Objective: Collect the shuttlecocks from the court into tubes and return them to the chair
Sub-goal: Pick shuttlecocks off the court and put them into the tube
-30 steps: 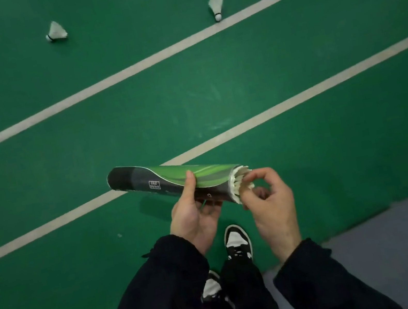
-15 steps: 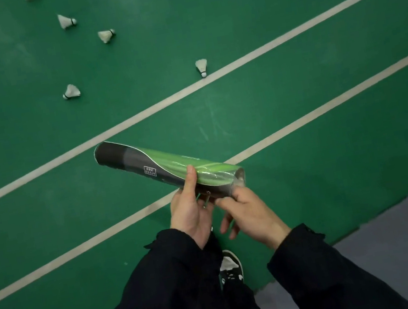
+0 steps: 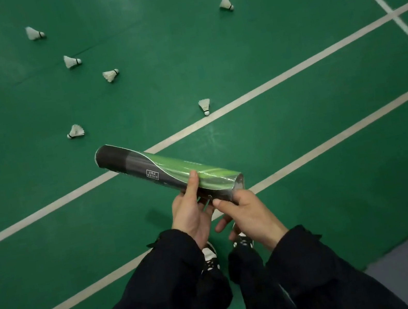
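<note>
Fingers (image 3: 193,183) of both hands round tube (image 3: 165,170) (6 shuttles loose)

Shuttlecock tube (image 3: 167,171): black-and-green cylinder held nearly level, dark capped end toward 10 o'clock, near end toward 4 o'clock gripped from below. Six white feather shuttlecocks lie on their sides on the green court: at 11 o'clock (image 3: 34,33), (image 3: 71,61), (image 3: 110,75), (image 3: 75,131); at 12 o'clock (image 3: 205,106); at 1 o'clock (image 3: 226,3).
</note>
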Demonstrator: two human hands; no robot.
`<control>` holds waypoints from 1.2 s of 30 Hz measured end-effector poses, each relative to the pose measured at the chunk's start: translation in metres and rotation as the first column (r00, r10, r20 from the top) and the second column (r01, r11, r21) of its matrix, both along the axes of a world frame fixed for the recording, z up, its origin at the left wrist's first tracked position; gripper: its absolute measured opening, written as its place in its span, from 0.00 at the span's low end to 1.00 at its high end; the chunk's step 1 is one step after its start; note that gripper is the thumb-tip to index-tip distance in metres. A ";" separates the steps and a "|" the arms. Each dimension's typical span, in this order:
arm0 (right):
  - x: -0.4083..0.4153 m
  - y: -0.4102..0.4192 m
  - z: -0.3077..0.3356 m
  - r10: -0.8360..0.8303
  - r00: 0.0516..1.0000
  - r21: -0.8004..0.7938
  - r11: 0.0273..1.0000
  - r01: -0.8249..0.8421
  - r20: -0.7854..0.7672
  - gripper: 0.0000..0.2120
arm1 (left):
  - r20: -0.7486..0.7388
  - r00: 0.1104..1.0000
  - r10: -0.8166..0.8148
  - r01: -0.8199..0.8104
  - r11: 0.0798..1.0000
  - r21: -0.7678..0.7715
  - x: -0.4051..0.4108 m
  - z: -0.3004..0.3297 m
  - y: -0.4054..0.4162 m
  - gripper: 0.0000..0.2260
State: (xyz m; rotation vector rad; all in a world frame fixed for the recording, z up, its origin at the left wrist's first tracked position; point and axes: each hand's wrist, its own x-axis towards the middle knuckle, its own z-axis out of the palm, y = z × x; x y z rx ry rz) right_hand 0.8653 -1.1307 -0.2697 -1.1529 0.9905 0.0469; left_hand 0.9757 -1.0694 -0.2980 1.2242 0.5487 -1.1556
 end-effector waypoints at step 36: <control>0.266 -0.383 -0.435 0.170 0.877 -0.183 0.943 -0.277 -0.450 0.14 | -0.107 0.962 0.250 -0.219 0.946 0.238 0.271 -0.353 -0.292 0.22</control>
